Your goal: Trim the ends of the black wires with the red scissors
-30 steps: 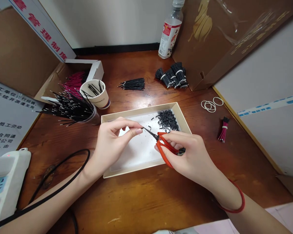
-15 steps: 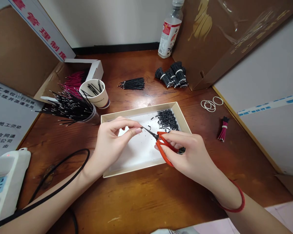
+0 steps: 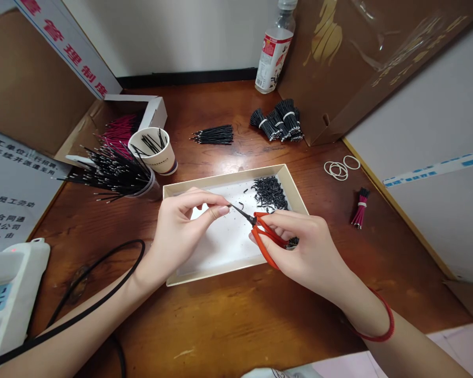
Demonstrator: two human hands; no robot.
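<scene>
Brown wooden surface (image 3: 205, 320) is carrying the job. Nearest: black cable (image 3: 102, 299) is looping over the left forearm; red band (image 3: 391, 321) is circling the right wrist.

Right hand (image 3: 307, 241): grip is closing around the red-orange handles of the scissors (image 3: 265, 252), slim blades pointing at the left fingertips. Left hand (image 3: 181, 226): grip is pinching a small dark piece (image 3: 229, 205) between thumb and forefinger, over the tray (image 3: 295, 191). Mostly hidden by the fingers; tips are sitting at it, contact too small to confirm.

Step in hand, as judged: fine blade-tip work at the pinch. Next move is calling for a steady left pinch, small tip adjustments, fingertips kept off the edges.

Beyond the hands, dark clippings (image 3: 270, 193) are piling in the tray's far right corner. Pink-and-black bundle (image 3: 360, 210) is lying right of the tray. Left side: black wires (image 3: 114, 170) are fanning from a clear cup, paper cup (image 3: 166, 161) just behind. Farther: loose wire batch (image 3: 216, 135), banded black bundles (image 3: 287, 118), then bottle (image 3: 274, 55) standing by the carton (image 3: 319, 100).
</scene>
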